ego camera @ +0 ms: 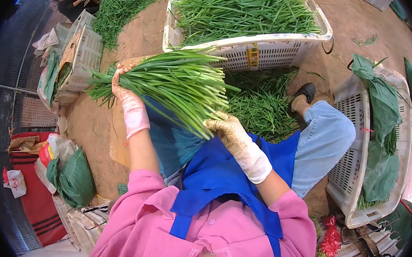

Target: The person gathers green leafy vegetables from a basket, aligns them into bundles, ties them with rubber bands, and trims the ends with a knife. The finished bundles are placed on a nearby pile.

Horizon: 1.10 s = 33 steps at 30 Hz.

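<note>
A thick bunch of garlic chives lies across my lap, pale stalk ends to the right, leafy tips to the left. My left hand, in a soiled whitish glove, is wrapped around its leafy part. At the lower right of the bunch, my right hand, its glove stained brown, has its fingers closed at the stalk ends. How many stalks those fingers hold is hidden. Just beyond the bunch stands a white plastic crate filled with more chives.
Loose green leaves cover the floor between my legs. To the right, a white crate holds chives under green plastic sheeting. A leaf heap, stacked crates and another person are at upper left. A green sack sits lower left.
</note>
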Tool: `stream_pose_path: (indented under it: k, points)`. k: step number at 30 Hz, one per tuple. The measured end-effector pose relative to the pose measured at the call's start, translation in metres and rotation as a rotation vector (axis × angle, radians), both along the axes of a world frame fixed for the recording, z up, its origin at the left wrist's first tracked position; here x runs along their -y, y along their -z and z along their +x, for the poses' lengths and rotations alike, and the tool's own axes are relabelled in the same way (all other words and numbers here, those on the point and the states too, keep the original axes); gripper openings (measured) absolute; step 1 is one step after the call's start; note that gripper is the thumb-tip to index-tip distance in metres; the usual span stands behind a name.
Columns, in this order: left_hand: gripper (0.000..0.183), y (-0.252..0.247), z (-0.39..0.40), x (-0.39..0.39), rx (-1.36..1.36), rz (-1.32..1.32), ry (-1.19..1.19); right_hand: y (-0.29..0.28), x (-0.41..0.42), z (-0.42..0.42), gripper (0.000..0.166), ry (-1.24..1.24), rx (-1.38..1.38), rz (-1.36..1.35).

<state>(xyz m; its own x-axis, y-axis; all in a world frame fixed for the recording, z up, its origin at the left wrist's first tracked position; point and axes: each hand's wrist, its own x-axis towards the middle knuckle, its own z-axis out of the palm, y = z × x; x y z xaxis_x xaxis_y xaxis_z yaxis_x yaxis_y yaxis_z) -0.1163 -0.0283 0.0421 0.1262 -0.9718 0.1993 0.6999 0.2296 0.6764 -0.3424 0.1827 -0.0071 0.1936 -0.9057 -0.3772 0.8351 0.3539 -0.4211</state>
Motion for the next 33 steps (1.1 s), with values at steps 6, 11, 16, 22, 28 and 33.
stream_pose_path:
  k: [6,11,16,22,28,33]
  points:
    - [0.006,-0.008,0.02,-0.01,-0.049,0.109,-0.069,0.001,-0.054,-0.068,0.016,-0.216,-0.301,-0.316]
    - [0.007,0.004,0.017,-0.009,-0.071,0.026,-0.017,-0.02,-0.03,-0.066,0.033,-0.154,-0.891,-0.265]
    - [0.009,0.0,0.008,-0.013,-0.034,0.034,0.036,-0.013,-0.003,-0.023,0.029,-0.044,-0.649,-0.144]
    - [0.013,0.006,0.029,-0.003,-0.049,0.004,0.057,-0.005,-0.023,-0.063,0.02,0.411,-1.151,-0.145]
    - [0.014,-0.002,0.001,-0.017,-0.044,0.067,0.009,-0.04,0.011,-0.033,0.02,0.23,-1.858,-0.63]
    - [0.014,-0.002,0.026,-0.008,0.023,0.053,-0.081,-0.068,-0.046,-0.062,0.01,0.094,-1.764,-0.561]
